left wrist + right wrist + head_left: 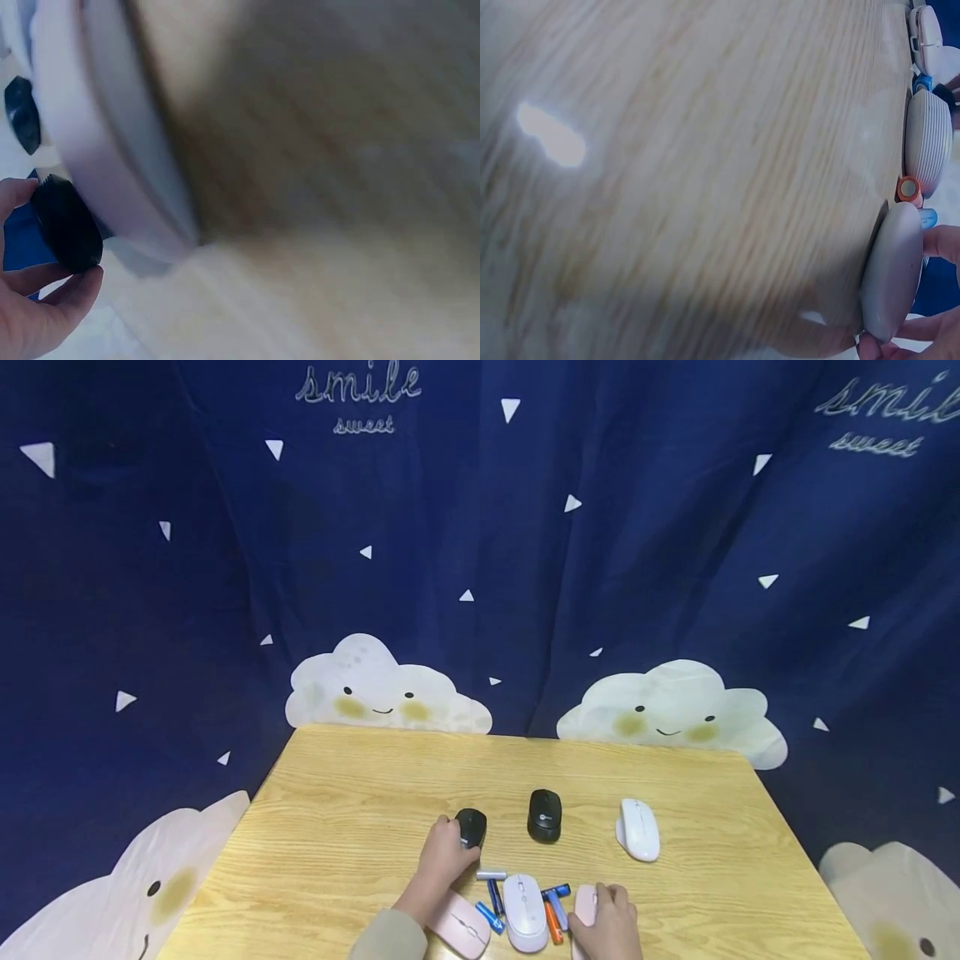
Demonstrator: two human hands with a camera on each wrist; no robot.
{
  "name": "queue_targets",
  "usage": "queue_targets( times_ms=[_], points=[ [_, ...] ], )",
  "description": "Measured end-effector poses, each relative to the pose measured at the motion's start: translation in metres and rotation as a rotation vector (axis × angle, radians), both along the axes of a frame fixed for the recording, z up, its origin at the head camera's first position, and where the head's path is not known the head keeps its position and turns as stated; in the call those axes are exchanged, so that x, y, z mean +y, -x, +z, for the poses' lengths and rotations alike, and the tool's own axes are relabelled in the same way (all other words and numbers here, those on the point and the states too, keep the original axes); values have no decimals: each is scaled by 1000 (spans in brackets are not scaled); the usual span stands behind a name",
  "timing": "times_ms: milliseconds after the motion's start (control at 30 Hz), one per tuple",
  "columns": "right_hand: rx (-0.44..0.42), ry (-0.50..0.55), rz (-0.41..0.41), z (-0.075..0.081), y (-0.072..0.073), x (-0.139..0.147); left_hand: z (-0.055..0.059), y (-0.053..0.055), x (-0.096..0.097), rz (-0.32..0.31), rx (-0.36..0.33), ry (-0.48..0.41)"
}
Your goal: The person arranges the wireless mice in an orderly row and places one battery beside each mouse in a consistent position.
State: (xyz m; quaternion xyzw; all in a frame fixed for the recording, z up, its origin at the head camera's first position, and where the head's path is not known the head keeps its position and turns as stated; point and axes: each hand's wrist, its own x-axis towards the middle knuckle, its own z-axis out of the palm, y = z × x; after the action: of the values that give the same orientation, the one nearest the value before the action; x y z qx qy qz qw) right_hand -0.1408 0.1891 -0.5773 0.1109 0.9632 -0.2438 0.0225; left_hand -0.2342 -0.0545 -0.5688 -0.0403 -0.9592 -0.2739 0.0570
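Thumb and fingers of left hand (pixel 442 855) curled round opposite edges of black mouse (pixel 472 828), with a gap only as wide as its body; grip plain in left wrist view. Cannot tell whether the underside touches tabletop (pixel 360 810). Right hand (pixel 612 923) bent over pink mouse (pixel 584 907), near the bottom of head view, with thumb and fingers partly closed on its sides, as right wrist view also shows.

Between the two hands, pale mouse (pixel 525 912) with batteries scattered around it. On its left, silver battery (pixel 492 875) lying crosswise, dark blue battery (pixel 495 897) just beside the mouse, and light blue battery (pixel 490 917) lower down, slanting. On its right, blue battery (pixel 557 891) at the upper corner, then orange battery (pixel 553 923) and lavender battery (pixel 559 912) side by side, close to right hand.

Beneath left forearm, partly covered, second pink mouse (pixel 462 927); beige sleeve (pixel 388 937) at the lower edge. Farther back, well apart from each other, second black mouse (pixel 544 816) and white mouse (pixel 639 830), the latter off to the right. Behind everything, navy curtain (pixel 450 527) printed with white triangles, smiling clouds and the words "smile sweet".
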Motion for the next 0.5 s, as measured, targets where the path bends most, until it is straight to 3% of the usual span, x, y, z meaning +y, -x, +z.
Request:
queue_targets(
  times_ms=[333,500],
  points=[
    [-43,-13,-14,-2,4,0,15,32,8,69,46,-34],
    [-23,-15,-16,-2,2,1,15,44,5,90,9,-33]
  ],
)
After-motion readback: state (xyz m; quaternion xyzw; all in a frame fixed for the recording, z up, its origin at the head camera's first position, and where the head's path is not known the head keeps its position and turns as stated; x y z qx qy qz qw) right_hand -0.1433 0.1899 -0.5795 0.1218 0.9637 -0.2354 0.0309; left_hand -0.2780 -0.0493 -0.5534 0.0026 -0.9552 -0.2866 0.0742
